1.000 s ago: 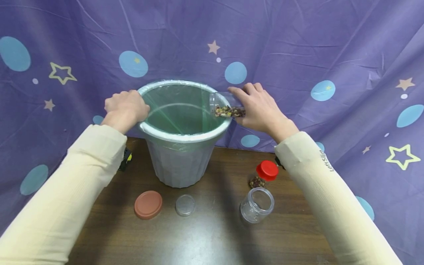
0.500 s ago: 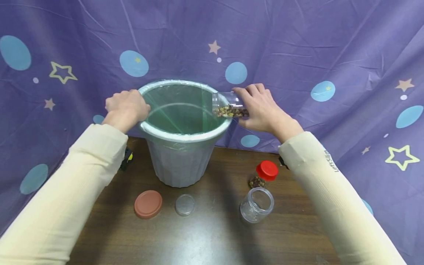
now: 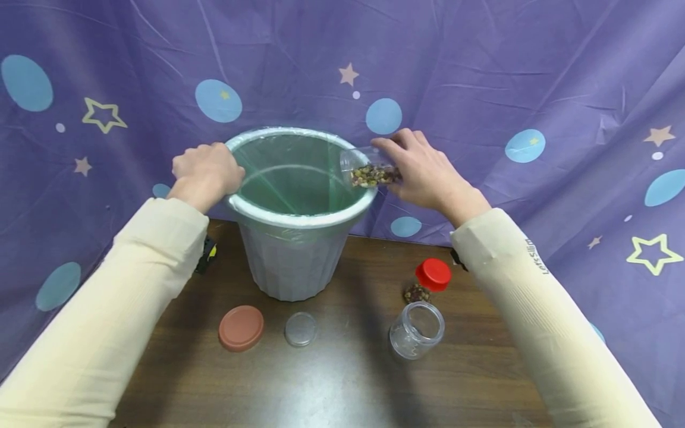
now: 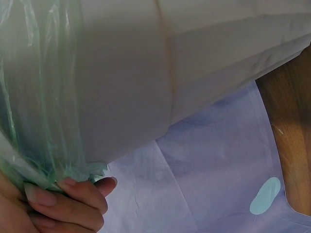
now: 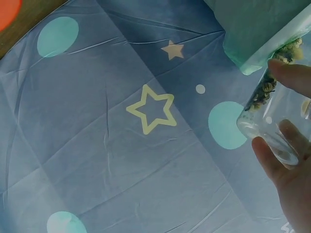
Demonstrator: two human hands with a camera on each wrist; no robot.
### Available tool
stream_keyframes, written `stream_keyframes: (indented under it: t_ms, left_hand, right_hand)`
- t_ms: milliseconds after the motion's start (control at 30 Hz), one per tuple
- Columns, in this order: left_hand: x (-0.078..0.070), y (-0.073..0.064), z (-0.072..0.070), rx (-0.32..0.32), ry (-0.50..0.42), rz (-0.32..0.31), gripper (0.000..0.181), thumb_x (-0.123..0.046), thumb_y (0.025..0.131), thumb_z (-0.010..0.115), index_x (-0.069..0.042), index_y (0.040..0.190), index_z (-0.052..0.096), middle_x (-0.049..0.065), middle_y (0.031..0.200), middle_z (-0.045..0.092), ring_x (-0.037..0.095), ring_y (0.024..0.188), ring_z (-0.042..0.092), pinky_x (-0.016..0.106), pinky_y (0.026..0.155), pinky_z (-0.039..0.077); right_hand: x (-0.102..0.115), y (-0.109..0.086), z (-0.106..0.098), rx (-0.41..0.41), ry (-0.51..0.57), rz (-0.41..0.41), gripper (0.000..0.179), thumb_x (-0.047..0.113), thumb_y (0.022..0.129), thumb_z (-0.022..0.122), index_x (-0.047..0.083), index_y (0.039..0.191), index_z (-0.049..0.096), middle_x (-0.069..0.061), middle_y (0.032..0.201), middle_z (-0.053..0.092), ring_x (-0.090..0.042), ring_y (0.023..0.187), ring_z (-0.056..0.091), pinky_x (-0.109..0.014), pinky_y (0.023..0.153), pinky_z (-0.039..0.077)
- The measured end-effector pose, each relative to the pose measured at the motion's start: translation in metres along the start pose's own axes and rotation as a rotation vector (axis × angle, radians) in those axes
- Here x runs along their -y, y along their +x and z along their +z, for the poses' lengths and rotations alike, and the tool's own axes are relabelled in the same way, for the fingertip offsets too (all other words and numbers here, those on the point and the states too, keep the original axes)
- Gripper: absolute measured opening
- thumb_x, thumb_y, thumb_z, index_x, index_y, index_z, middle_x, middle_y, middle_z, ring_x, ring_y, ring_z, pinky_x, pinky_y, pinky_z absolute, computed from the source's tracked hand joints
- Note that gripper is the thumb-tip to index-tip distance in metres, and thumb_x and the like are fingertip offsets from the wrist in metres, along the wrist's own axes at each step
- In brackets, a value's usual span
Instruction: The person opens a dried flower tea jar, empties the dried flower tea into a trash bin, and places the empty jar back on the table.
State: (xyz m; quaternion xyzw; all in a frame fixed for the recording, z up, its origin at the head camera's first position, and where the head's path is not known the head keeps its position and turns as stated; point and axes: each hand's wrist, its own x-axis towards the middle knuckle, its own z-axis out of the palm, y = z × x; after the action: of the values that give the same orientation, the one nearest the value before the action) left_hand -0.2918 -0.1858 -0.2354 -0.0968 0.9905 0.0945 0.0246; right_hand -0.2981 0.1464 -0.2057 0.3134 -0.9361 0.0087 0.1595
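My left hand [image 3: 209, 172] grips the left rim of a ribbed light-grey bin [image 3: 291, 267]. Its fingers curl round the gathered edge of a thin green plastic liner [image 4: 53, 116], plain in the left wrist view. My right hand [image 3: 425, 166] holds a clear jar [image 3: 350, 159] lying almost on its side over the bin's right rim, its mouth towards the bin's inside. Small dried yellow, green and brown pieces [image 3: 369, 176] lie along the jar's lower wall. In the right wrist view, fingers and thumb wrap the jar's closed end. The bin's floor is hidden.
A clear jar [image 3: 416, 339] without a lid stands on the wooden table [image 3: 337, 386]. Behind it is a red-capped container [image 3: 433, 274] of brown pieces. A terracotta-coloured lid [image 3: 241, 328] and a small clear lid [image 3: 301, 329] lie in front of the bin. A purple curtain hangs behind.
The jar in my right hand has tipped slightly, its mouth a little lower, and the dried pieces have shifted inside it. My left hand stays at the bin's rim.
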Motion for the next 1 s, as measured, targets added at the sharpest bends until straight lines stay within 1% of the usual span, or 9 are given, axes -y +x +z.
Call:
stream_keyframes:
  t_ms: [167,333,433,567,767,867,1000]
  left_hand:
    - [0.0,-0.0002,-0.0001,-0.001,-0.003,-0.002,0.058,-0.036,0.095,0.043,0.011,0.128,0.051,0.037,0.129,0.054,0.054,0.115,0.055,0.059,0.087,0.048]
    - [0.0001,0.0005,-0.0001,0.0,-0.004,-0.002,0.059,-0.037,0.095,0.043,0.011,0.128,0.052,0.037,0.129,0.053,0.054,0.115,0.054,0.059,0.088,0.047]
    - [0.0,0.0007,-0.0003,-0.001,-0.002,-0.002,0.059,-0.038,0.095,0.043,0.011,0.127,0.052,0.037,0.128,0.054,0.054,0.115,0.054,0.059,0.089,0.047]
    - [-0.0004,0.0009,-0.0004,0.003,0.001,-0.003,0.059,-0.039,0.096,0.043,0.011,0.126,0.053,0.037,0.128,0.054,0.053,0.115,0.055,0.059,0.088,0.047]
    - [-0.0004,0.0015,-0.0001,0.005,0.001,-0.006,0.06,-0.039,0.096,0.043,0.011,0.128,0.051,0.037,0.129,0.054,0.053,0.115,0.055,0.058,0.088,0.048]
    - [-0.0001,0.0015,0.0,0.004,-0.001,-0.006,0.06,-0.038,0.096,0.043,0.012,0.128,0.051,0.037,0.128,0.054,0.053,0.115,0.055,0.058,0.087,0.048]
    - [-0.0002,0.0012,-0.0003,0.007,0.002,-0.007,0.059,-0.037,0.096,0.043,0.012,0.127,0.052,0.037,0.126,0.055,0.053,0.113,0.056,0.057,0.085,0.049]
  right_hand:
    - [0.0017,0.0014,0.0008,-0.046,-0.008,-0.048,0.066,0.01,0.081,0.075,0.02,0.141,0.05,-0.016,0.132,0.052,-0.037,0.115,0.049,-0.057,0.087,0.05]
    - [0.0023,0.0012,0.0012,-0.074,-0.036,-0.087,0.065,0.007,0.081,0.074,0.018,0.14,0.051,-0.017,0.131,0.053,-0.039,0.115,0.051,-0.056,0.091,0.049]
    - [0.0023,0.0013,0.0008,-0.065,-0.045,-0.089,0.067,0.005,0.08,0.073,0.018,0.141,0.05,-0.017,0.132,0.052,-0.039,0.117,0.05,-0.056,0.092,0.048]
    - [0.003,0.0006,0.0,-0.039,-0.036,-0.065,0.07,0.005,0.079,0.075,0.018,0.143,0.049,-0.017,0.134,0.051,-0.039,0.118,0.049,-0.056,0.092,0.048]
    - [0.0028,0.0003,0.001,-0.027,-0.03,-0.049,0.069,0.007,0.08,0.076,0.019,0.143,0.048,-0.017,0.135,0.05,-0.038,0.119,0.048,-0.056,0.091,0.049]
    - [0.0023,0.0004,0.0022,-0.044,-0.031,-0.069,0.069,0.007,0.079,0.077,0.017,0.142,0.049,-0.018,0.133,0.051,-0.039,0.118,0.049,-0.054,0.095,0.047]
    - [0.0001,0.0,0.0042,-0.082,-0.03,-0.119,0.07,0.007,0.076,0.077,0.014,0.14,0.051,-0.02,0.13,0.053,-0.041,0.114,0.05,-0.052,0.1,0.043]
